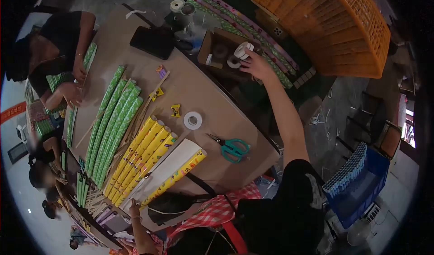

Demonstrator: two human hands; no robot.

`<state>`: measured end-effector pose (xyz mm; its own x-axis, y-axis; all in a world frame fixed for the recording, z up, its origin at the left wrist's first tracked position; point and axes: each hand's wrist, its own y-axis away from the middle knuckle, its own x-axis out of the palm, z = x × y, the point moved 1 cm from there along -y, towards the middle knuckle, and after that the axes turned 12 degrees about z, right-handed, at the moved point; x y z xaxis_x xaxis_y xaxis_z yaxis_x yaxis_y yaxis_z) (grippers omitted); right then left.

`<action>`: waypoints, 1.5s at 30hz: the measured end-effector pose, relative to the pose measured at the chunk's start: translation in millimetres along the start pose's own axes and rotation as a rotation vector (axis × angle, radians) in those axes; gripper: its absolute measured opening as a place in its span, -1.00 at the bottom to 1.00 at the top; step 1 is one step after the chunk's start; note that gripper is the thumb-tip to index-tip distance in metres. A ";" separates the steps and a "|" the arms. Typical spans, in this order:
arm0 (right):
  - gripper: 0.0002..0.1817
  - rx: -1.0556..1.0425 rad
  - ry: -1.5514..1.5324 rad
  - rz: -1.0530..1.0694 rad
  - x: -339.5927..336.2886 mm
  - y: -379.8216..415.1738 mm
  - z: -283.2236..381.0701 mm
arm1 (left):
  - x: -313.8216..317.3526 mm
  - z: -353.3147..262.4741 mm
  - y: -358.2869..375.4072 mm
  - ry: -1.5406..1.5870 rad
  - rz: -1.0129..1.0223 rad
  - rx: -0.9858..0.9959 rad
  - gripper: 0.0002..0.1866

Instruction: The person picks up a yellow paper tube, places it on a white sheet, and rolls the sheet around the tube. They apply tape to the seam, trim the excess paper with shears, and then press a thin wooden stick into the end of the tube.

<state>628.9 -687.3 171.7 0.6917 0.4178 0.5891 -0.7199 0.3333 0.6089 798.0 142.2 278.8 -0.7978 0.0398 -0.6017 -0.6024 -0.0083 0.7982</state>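
My right hand reaches over an open cardboard box and grips a white tape roll between thumb and fingers. More tape rolls lie inside the box. At the lower left, my left hand rests its outstretched fingers at the near end of a partly unrolled sheet of yellow patterned wrapping paper, white side up. Its fingertips are small in view. Several rolled yellow tubes lie beside that sheet. Teal-handled scissors and another white tape roll lie on the table.
Green patterned rolls and thin wooden sticks cover the table's left part. Small yellow wrappers and a black case lie farther off. An orange basket and blue crate stand at right. Co-workers work at left.
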 end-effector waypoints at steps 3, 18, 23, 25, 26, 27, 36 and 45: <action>-0.33 -0.139 -0.184 0.124 1.8 30.3 -2.0 | 4.4 18.9 -11.7 -0.226 0.020 -0.015 -0.46; -0.36 -0.186 0.683 0.160 50.1 170.3 -69.0 | 2.3 38.5 -31.2 -0.541 -0.180 0.088 -0.66; -0.54 -0.616 1.482 0.046 94.4 177.6 -109.3 | 4.7 23.7 -21.9 -0.330 -0.218 0.072 -0.68; -0.56 -0.623 1.639 -0.045 106.0 175.7 -119.5 | 7.5 25.0 -25.4 -0.315 -0.263 0.047 -0.69; -0.56 -0.654 1.623 -0.032 108.8 172.1 -124.8 | 9.4 28.6 -27.2 -0.312 -0.264 0.047 -0.69; -0.56 -0.655 1.624 -0.031 111.3 170.4 -129.5 | 9.9 32.3 -29.6 -0.250 -0.265 0.050 -0.69; -0.75 -0.706 1.262 -0.100 113.3 156.7 -115.6 | 4.1 19.9 -17.0 -0.304 -0.319 0.191 -0.66; -0.80 -0.135 1.727 -0.402 1.8 -50.9 -37.6 | -1.5 18.1 -11.4 -0.295 -0.248 0.145 -0.61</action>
<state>664.6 -671.8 121.8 0.0317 0.5992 -0.8000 -0.5988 0.6523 0.4648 806.5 160.3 271.2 -0.5741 0.3076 -0.7588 -0.7490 0.1773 0.6384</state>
